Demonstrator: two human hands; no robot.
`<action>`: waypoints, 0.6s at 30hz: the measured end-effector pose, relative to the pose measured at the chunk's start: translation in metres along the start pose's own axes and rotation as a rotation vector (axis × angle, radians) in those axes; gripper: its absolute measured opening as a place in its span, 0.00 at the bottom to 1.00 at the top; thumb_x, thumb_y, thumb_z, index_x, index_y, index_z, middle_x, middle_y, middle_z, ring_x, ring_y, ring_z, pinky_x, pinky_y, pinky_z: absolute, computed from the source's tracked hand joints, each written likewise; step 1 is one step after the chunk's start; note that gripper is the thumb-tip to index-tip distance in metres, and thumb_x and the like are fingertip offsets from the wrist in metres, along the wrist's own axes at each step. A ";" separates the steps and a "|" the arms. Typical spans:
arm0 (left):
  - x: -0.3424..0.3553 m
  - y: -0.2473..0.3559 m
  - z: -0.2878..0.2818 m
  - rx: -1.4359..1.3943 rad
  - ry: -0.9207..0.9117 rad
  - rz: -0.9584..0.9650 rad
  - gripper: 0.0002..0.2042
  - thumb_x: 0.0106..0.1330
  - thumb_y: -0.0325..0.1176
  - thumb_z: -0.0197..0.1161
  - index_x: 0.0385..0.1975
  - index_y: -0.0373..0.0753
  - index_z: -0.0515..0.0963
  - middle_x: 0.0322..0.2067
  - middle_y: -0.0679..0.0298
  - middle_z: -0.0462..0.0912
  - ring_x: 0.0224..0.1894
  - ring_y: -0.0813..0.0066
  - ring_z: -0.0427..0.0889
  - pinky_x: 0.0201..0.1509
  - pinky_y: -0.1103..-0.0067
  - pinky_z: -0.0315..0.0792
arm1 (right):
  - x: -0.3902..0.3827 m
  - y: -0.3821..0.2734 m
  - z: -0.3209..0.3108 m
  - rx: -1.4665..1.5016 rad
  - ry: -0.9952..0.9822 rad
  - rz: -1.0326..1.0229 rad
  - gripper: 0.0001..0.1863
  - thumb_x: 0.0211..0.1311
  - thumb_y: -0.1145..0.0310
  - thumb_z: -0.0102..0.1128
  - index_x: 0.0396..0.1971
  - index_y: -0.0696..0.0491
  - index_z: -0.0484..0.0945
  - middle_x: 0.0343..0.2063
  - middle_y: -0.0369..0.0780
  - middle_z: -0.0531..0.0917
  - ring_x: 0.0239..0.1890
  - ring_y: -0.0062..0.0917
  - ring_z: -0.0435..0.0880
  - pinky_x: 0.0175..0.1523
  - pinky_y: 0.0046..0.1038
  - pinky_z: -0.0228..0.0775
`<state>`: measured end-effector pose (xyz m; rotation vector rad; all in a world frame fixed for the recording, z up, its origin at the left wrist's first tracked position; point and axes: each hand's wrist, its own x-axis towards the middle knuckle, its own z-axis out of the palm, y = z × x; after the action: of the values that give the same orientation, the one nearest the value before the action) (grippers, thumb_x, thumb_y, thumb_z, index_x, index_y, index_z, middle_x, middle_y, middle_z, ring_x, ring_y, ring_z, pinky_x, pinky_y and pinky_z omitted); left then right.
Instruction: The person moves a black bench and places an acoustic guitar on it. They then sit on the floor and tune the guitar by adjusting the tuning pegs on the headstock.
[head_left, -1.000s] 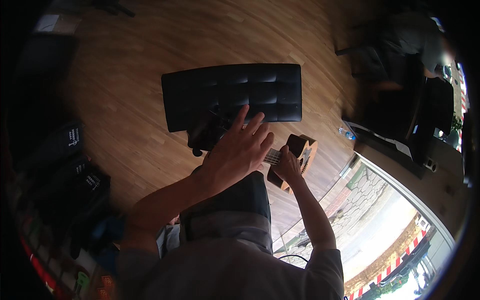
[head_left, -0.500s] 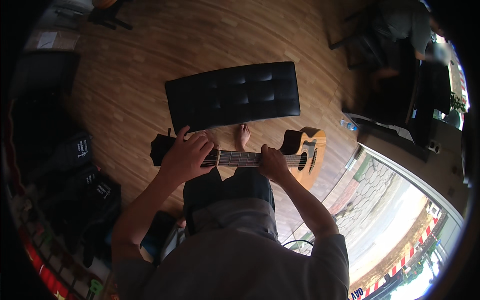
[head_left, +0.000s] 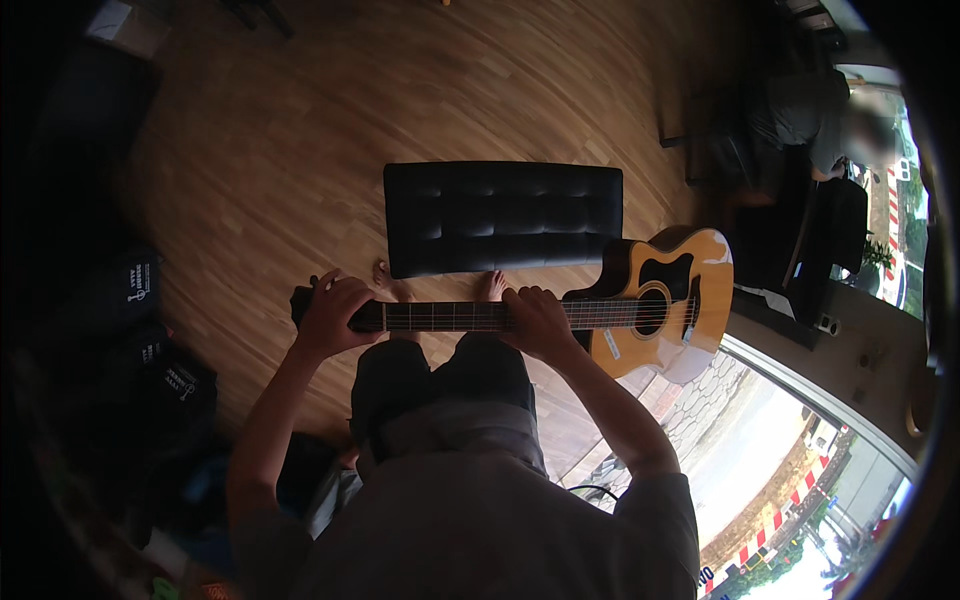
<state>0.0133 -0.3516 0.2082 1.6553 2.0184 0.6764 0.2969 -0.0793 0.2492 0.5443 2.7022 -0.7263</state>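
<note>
An acoustic guitar (head_left: 707, 310) with a pale wooden body and dark pickguard lies crosswise before me, its body to the right and headstock to the left. My left hand (head_left: 338, 312) is closed round the headstock end by the nut, covering much of the tuning pegs. Around the middle of the neck wraps my right hand (head_left: 538, 321), knuckles up, fingertips hidden behind it. The strings and sound hole face up toward me.
A black tufted bench (head_left: 505, 215) stands just beyond the guitar on the wooden floor (head_left: 290, 150). Dark bags (head_left: 180, 385) lie at left. Far right, a person (head_left: 800, 115) sits by a dark table. A glass door (head_left: 790, 400) is at lower right.
The guitar has shifted right and turned, so more of its top shows. My left hand has moved left and wraps the headstock end. The view has also shifted.
</note>
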 end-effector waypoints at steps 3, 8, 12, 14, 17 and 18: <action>-0.030 -0.063 0.009 0.014 0.013 -0.027 0.31 0.48 0.45 0.82 0.50 0.44 0.74 0.48 0.62 0.80 0.58 0.64 0.79 0.76 0.54 0.57 | 0.051 -0.027 0.021 -0.040 0.055 -0.074 0.29 0.44 0.61 0.78 0.47 0.51 0.76 0.34 0.43 0.82 0.41 0.39 0.83 0.47 0.41 0.73; -0.053 -0.148 0.021 0.042 0.046 -0.073 0.32 0.50 0.44 0.81 0.52 0.43 0.72 0.51 0.59 0.79 0.61 0.60 0.77 0.75 0.52 0.58 | 0.131 -0.046 0.072 -0.002 0.002 -0.086 0.27 0.44 0.54 0.80 0.44 0.45 0.79 0.32 0.43 0.82 0.40 0.40 0.83 0.47 0.43 0.72; -0.065 -0.210 0.044 0.036 0.037 -0.136 0.31 0.49 0.43 0.82 0.51 0.41 0.74 0.52 0.57 0.78 0.60 0.58 0.77 0.76 0.52 0.59 | 0.185 -0.038 0.124 0.005 0.135 -0.199 0.31 0.42 0.50 0.81 0.47 0.44 0.80 0.32 0.43 0.83 0.40 0.41 0.84 0.47 0.43 0.73; -0.066 -0.236 0.055 0.031 0.043 -0.154 0.31 0.48 0.42 0.83 0.51 0.41 0.75 0.52 0.57 0.78 0.60 0.56 0.77 0.76 0.51 0.59 | 0.213 -0.033 0.153 -0.033 0.022 -0.148 0.31 0.42 0.51 0.80 0.48 0.43 0.80 0.32 0.43 0.83 0.40 0.41 0.85 0.48 0.43 0.73; -0.057 -0.265 0.066 0.031 0.034 -0.170 0.32 0.47 0.41 0.83 0.51 0.42 0.75 0.52 0.57 0.78 0.60 0.55 0.76 0.76 0.51 0.59 | 0.243 -0.026 0.181 -0.057 -0.004 -0.137 0.31 0.41 0.55 0.80 0.49 0.42 0.79 0.32 0.43 0.83 0.41 0.41 0.85 0.48 0.42 0.73; -0.053 -0.275 0.070 0.043 0.025 -0.166 0.32 0.47 0.41 0.83 0.51 0.42 0.75 0.52 0.57 0.78 0.60 0.55 0.76 0.76 0.50 0.59 | 0.251 -0.023 0.189 -0.060 0.009 -0.144 0.31 0.41 0.56 0.80 0.49 0.42 0.79 0.32 0.43 0.84 0.41 0.40 0.85 0.48 0.41 0.73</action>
<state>-0.1444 -0.4419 -0.0159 1.4891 2.1732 0.6014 0.0984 -0.1267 0.0094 0.3419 2.7840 -0.6766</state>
